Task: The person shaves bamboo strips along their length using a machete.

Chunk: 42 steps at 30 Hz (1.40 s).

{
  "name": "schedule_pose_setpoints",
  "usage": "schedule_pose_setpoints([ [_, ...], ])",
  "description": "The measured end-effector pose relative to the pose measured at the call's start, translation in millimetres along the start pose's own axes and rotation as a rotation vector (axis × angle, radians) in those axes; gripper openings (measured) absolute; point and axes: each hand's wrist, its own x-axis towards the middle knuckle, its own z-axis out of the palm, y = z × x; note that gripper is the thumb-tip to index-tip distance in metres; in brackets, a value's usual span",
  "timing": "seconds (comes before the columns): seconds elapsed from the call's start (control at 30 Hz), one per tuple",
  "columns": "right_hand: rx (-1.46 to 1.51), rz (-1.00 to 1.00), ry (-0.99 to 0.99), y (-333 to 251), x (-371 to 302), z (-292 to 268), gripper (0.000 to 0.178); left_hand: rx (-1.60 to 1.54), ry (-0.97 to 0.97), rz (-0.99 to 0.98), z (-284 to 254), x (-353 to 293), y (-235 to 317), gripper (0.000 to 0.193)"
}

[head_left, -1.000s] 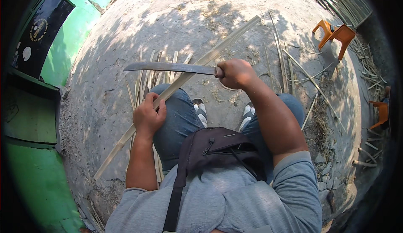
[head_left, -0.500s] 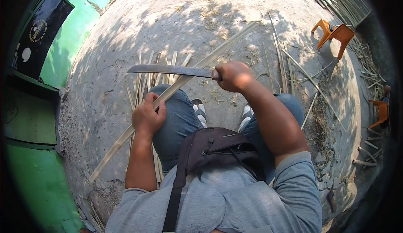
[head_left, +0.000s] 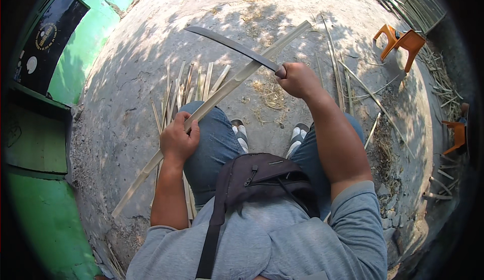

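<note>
My left hand [head_left: 179, 137] is closed round a long pale bamboo strip [head_left: 220, 94], which slants from the lower left across my left knee to the upper right. In my right hand [head_left: 301, 79] is the handle of a machete [head_left: 229, 47]. Its long blade points to the upper left and crosses the strip above my grip, seemingly against it; whether the edge bites in cannot be made out. Beyond and beside my left leg lies a bundle of split bamboo strips [head_left: 207, 81], partly hidden by the leg and left arm.
Orange plastic stools [head_left: 411, 45] stand at the far right, beside piles of bamboo pieces [head_left: 442, 78]. Long bamboo strips [head_left: 370, 91] lie on the ground to the right. A green wall [head_left: 43, 224] runs along the left. Shavings [head_left: 269, 94] litter the ground ahead.
My right hand has moved right with the machete, sliding the blade toward the strip's far end, and the blade's tip has swung upward. My left hand has barely moved.
</note>
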Motion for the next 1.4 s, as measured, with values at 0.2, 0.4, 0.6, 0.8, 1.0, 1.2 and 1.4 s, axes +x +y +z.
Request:
schedule_pose_setpoints([
  [0.2, -0.034, -0.263, -0.075, -35, -17, 23, 0.012, -0.015, -0.009, -0.001, -2, 2, 1, 0.022],
  [0.4, -0.16, -0.148, -0.223, -38, -3, 16, 0.015, -0.025, 0.017, 0.034, 0, 0, -3, 0.021],
  [0.6, 0.019, 0.059, -0.091, 3, 5, 9, 0.024, -0.004, -0.014, 0.022, -2, 1, 1, 0.022],
  [0.8, -0.177, 0.024, -0.222, -24, -9, 9, 0.02, 0.063, -0.077, 0.0, -6, 2, 2, 0.026],
  [1.0, -0.155, -0.141, -0.279, -47, -12, 12, 0.015, 0.025, -0.051, -0.009, 0, 0, -3, 0.027],
  [1.2, -0.08, 0.085, -0.128, -14, 4, 3, 0.019, -0.033, 0.005, -0.008, 2, -1, -4, 0.028],
  [1.4, -0.037, 0.039, -0.067, -4, -1, 6, 0.018, 0.012, -0.029, -0.018, -1, 1, -1, 0.031],
])
